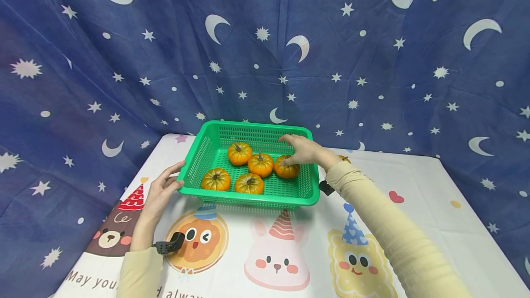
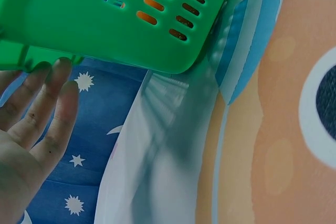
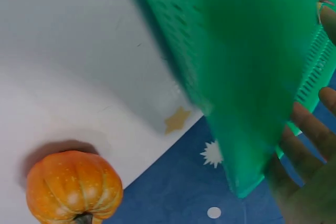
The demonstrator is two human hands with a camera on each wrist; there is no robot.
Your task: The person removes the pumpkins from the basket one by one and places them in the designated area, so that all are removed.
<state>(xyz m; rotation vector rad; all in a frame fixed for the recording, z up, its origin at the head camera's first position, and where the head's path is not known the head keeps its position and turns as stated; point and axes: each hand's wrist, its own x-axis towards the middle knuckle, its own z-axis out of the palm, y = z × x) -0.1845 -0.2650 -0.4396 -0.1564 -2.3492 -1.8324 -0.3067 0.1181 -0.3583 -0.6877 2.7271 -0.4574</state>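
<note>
Five ribbed, yellow-streaked orange pumpkins (image 1: 260, 166) sit in the green basket (image 1: 290, 202), a sixth pumpkin (image 3: 73, 188) outside at three o'clock. The right hand (image 1: 306, 151), fingers apart, is over the three-o'clock pumpkin (image 1: 288, 172); the left hand (image 1: 159, 192), fingers apart, touches the nine-o'clock rim (image 1: 194, 151).

My head view comes through bright and even. On the left wrist feed, a soft shadow falls across the worktop (image 2: 121, 182) beside the left hand (image 2: 31, 145). On the right, the basket (image 3: 252, 66) beside the right hand (image 3: 310, 166) smears; the pumpkin (image 3: 73, 184) farther off reads crisp.
</note>
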